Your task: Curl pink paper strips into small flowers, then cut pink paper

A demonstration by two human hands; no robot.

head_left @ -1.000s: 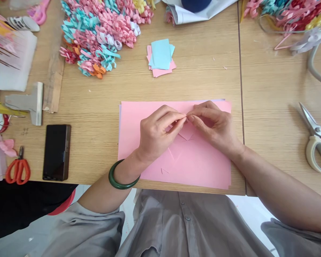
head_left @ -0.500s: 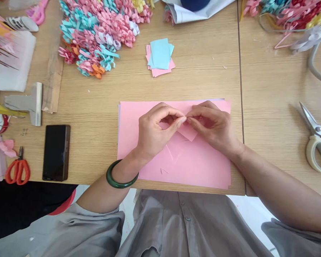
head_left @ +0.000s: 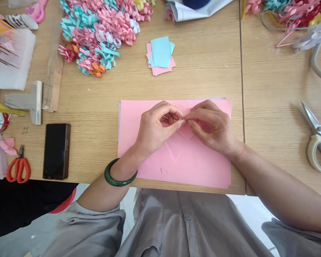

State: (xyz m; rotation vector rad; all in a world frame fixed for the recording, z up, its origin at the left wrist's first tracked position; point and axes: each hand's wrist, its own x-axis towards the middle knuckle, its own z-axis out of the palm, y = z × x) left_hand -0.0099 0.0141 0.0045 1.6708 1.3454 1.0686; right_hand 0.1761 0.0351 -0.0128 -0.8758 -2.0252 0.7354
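Note:
Above a stack of large pink paper sheets (head_left: 198, 167), my two hands meet fingertip to fingertip. My left hand (head_left: 157, 123), with a green bangle on its wrist, pinches a small piece of pink paper (head_left: 186, 133) with thumb and forefinger. Opposite it, my right hand (head_left: 214, 125) pinches the same piece at its edge. Most of that piece is hidden by the fingers and blends into the pink beneath. Thin paper slivers (head_left: 164, 170) lie on the top sheet below my left hand.
Small blue and pink paper squares (head_left: 160, 53) lie beyond the sheets. Curled paper strips (head_left: 104, 28) are heaped at the back left. A phone (head_left: 56, 151), red-handled scissors (head_left: 18, 167) and a metal clip (head_left: 33, 102) lie left; larger scissors (head_left: 319, 137) lie right.
The small pink piece hung down flat with its corner showing below my fingers; now less of it shows. My fingertips have shifted slightly and still pinch together.

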